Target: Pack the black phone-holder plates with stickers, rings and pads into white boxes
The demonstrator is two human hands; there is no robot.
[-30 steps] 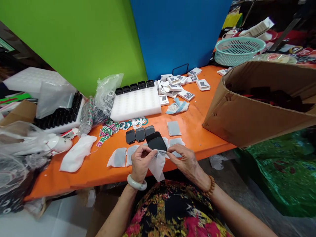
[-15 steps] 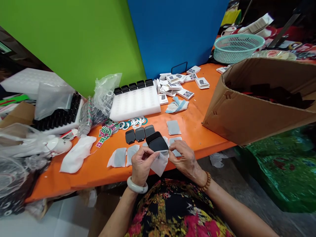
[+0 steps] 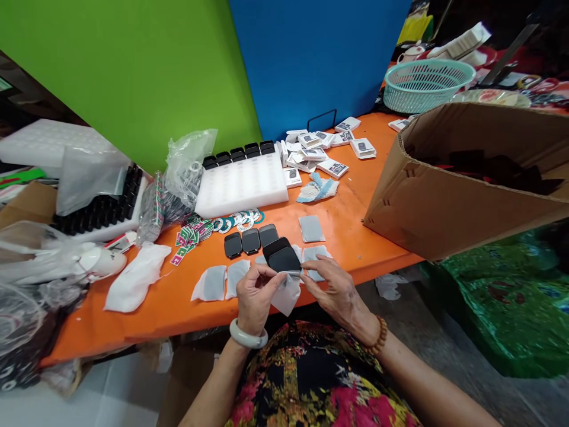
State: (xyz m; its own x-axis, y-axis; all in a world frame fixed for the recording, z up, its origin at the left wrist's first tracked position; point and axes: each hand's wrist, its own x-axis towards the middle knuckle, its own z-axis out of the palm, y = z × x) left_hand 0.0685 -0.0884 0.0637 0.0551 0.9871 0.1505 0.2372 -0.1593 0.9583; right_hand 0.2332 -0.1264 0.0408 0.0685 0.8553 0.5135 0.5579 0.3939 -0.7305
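My left hand [image 3: 255, 296] is closed on the left edge of a thin white pouch [image 3: 288, 295], thumb on top. A flat black square device [image 3: 284, 259] with a rounded flap stands partly in the pouch's mouth, its upper part outside. At the right corner of that mouth, my right hand [image 3: 335, 290] pinches the pouch edge between thumb and forefinger. Beyond my hands lie three similar black devices [image 3: 251, 241] in a row. Filled white pouches [image 3: 212, 283] lie left of my left hand, others [image 3: 316, 261] by my right hand, and one grey-white filled pouch [image 3: 312, 228] farther back.
A white foam tray [image 3: 242, 184] holds black devices along its back. Behind are small white boxes [image 3: 313, 142]. Ring stickers [image 3: 244, 220] and coloured labels [image 3: 189, 237] lie nearby. An open cardboard box [image 3: 435, 219] stands right, a bundle of white pouches [image 3: 137, 279] left.
My right hand's fingers have shifted slightly along the pouch's mouth, with the forefinger straighter. The pouch and black device stay almost in place; the view has shifted a little.
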